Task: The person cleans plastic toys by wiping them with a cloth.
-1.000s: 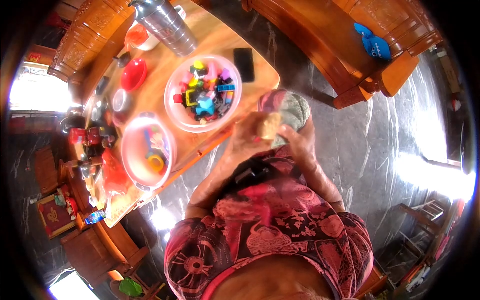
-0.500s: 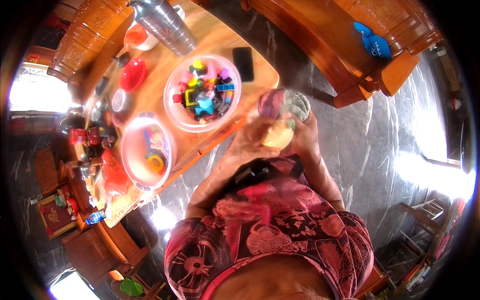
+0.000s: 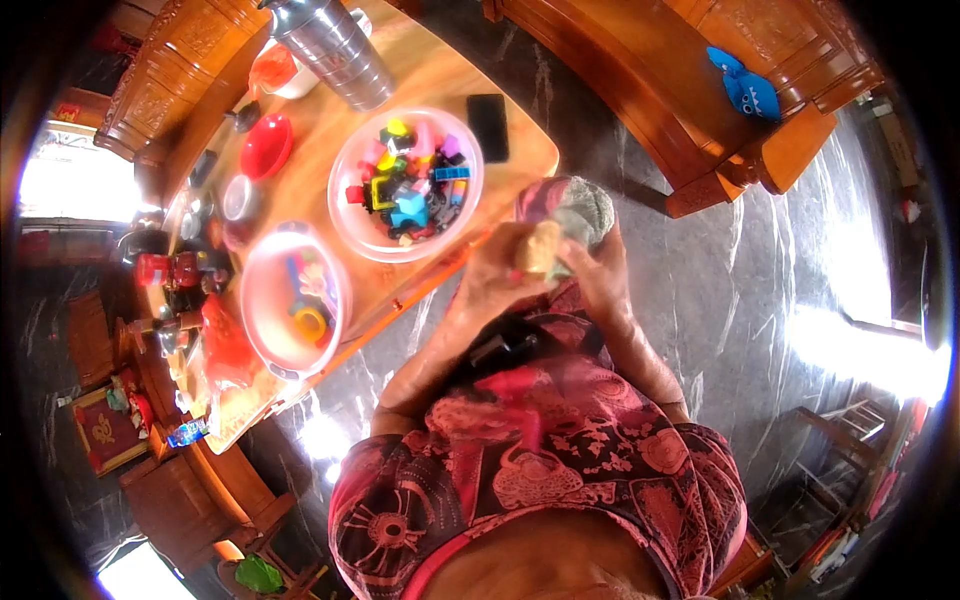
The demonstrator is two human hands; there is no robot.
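My left hand [image 3: 492, 272] is closed around a yellow object [image 3: 541, 248], blurred and too unclear to name. Beside it my right hand [image 3: 600, 275] has its fingers closed on a pale greenish-grey cloth [image 3: 570, 222], which lies against the yellow object. Both hands are close together above my lap, off the table's edge. Nearest to them on the table is a clear round tub [image 3: 345, 225] of colourful toy pieces [image 3: 408, 208]. A second clear tub [image 3: 262, 350] to its left holds a few pieces, among them a yellow ring [image 3: 310, 323].
On the wooden table [image 3: 440, 75] are a black phone [image 3: 488, 128], a metal flask [image 3: 335, 55], a red bowl [image 3: 267, 147] and a red plastic bag [image 3: 227, 345]. A wooden bench [image 3: 640, 90] bearing a blue toy [image 3: 748, 92] stands across the floor.
The yellow object has tilted and turned in my hands, down and right, then back up and left. Both hands shifted slightly with it. The tubs and table objects have stayed in place.
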